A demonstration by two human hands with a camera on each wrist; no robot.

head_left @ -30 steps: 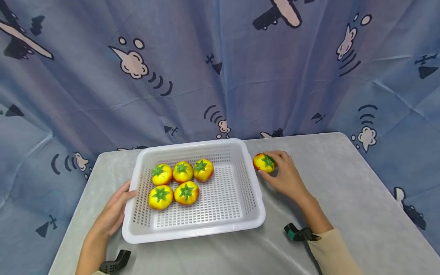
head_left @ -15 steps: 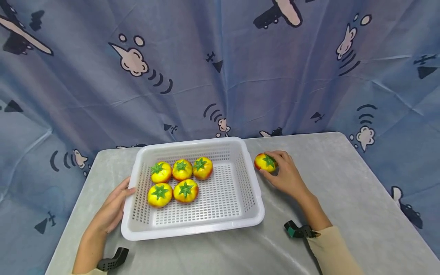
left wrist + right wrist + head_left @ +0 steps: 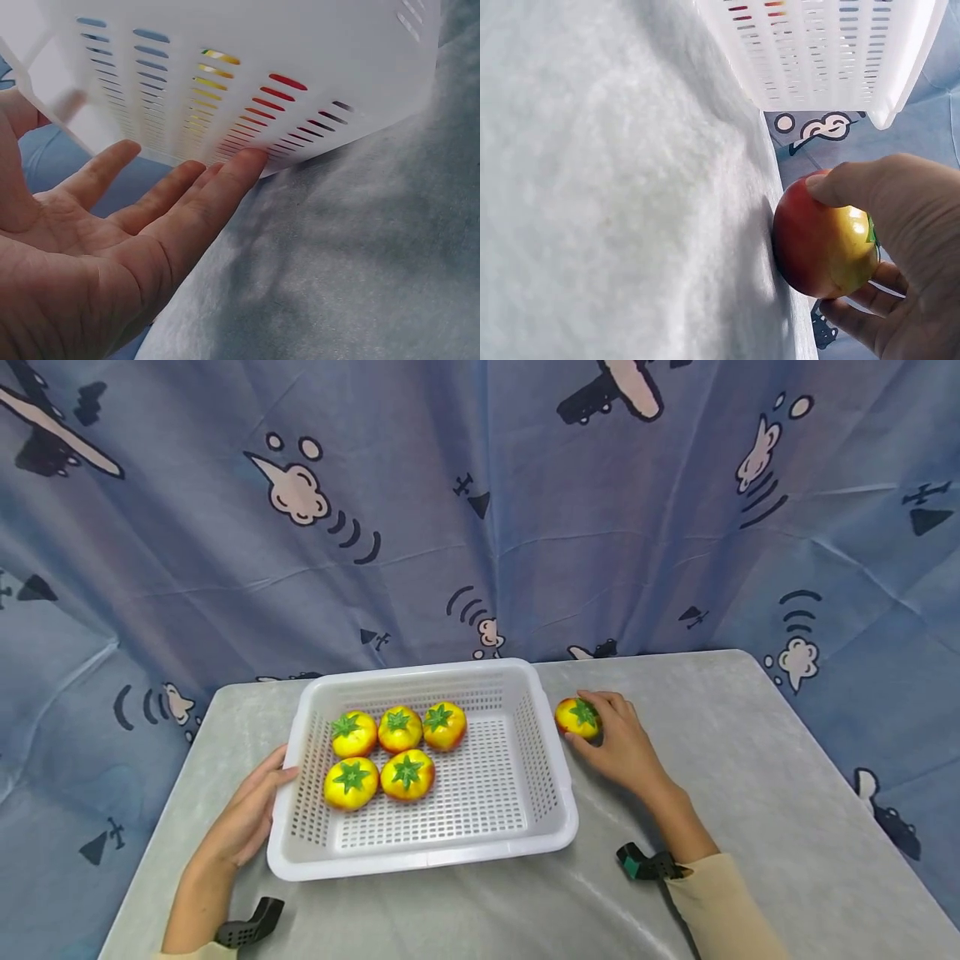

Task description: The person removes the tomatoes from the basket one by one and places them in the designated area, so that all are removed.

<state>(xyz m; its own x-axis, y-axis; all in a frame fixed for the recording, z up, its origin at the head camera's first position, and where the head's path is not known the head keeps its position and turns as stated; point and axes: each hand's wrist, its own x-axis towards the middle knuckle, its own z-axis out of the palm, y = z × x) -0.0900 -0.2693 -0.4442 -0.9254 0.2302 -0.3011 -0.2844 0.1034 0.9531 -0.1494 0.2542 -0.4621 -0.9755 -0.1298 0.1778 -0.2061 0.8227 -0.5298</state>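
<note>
A white perforated plastic basket [image 3: 480, 852] lies on the table, slightly turned. In its left half are several yellow-and-red tomatoes [image 3: 407, 777] with green star-shaped tops. My left hand [image 3: 243, 822] holds the basket's left side, its thumb over the rim. In the left wrist view, the fingertips touch the slotted outer wall [image 3: 300, 45]. Just outside the basket's right side, my right hand [image 3: 622, 747] grips another tomato [image 3: 576, 717] between thumb and fingers. In the right wrist view this tomato [image 3: 817, 247] rests against the table surface, and the palm partly hides its green top.
A grey cloth-like cover [image 3: 750, 793] lies over the table. Behind the table's far edge hangs a blue patterned curtain [image 3: 480, 527]. Black bands with small devices sit on the left wrist [image 3: 251, 927] and the right wrist [image 3: 648, 864].
The basket and my left hand have shifted very slightly away from me. My right hand keeps its grip on the tomato in about the same place.
</note>
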